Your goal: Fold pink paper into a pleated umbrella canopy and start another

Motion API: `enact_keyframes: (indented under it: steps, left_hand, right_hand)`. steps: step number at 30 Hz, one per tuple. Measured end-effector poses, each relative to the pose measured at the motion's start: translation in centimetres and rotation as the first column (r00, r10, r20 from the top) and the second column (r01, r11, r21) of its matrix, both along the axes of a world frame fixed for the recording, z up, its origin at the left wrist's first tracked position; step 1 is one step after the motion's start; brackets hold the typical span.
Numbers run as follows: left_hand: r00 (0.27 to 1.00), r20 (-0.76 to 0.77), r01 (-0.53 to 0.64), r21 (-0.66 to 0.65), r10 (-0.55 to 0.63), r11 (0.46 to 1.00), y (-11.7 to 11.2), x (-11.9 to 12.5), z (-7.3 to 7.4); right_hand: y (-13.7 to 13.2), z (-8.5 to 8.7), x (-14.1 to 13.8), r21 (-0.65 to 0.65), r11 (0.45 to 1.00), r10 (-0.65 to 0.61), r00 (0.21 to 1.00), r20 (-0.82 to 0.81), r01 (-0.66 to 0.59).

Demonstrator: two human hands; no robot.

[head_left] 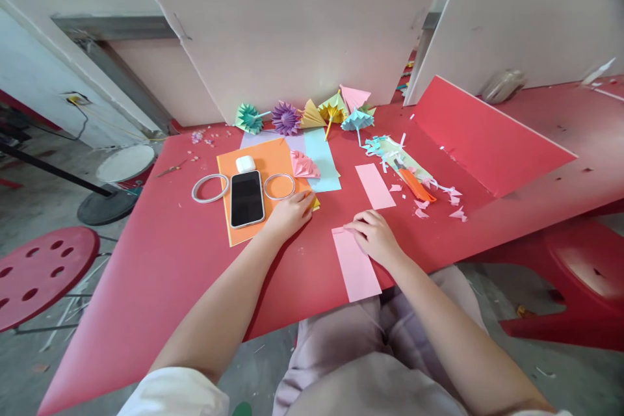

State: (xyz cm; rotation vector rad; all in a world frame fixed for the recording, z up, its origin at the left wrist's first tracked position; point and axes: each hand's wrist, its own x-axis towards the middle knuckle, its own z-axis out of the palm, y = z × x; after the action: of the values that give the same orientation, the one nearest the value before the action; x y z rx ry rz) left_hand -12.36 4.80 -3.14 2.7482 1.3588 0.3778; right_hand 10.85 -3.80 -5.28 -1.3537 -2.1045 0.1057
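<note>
My left hand rests at the right edge of the orange paper, just right of a black-screened phone. Its fingers are loosely bent and slightly apart, with nothing visible in them. My right hand is on a pink paper strip near the table's front edge. Its fingertips press the strip's upper end, where a narrow fold crosses it. Beyond that hand lies a second pink strip, flat on the table. A folded pink paper piece sits on the sheets beyond my left hand.
Pleated paper umbrellas line the wall side of the red table. An orange utility knife lies among scraps at right, before a standing red board. Two rings, one a white roll, flank the phone; a white case sits above.
</note>
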Motion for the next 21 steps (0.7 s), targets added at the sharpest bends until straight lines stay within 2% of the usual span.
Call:
enact_keyframes:
  steps: [9,21]
  left_hand:
    - [0.993,-0.032,-0.114,0.082,0.117,0.99,-0.16,0.04,0.01]
    - [0.991,-0.02,-0.13,0.023,0.131,0.991,-0.32,-0.2,0.34]
  right_hand:
    - [-0.01,-0.13,-0.02,-0.009,1.0,-0.01,1.0,-0.002,0.01]
    - [-0.14,0.09,-0.08,-0.027,0.999,-0.024,1.0,-0.003,0.024]
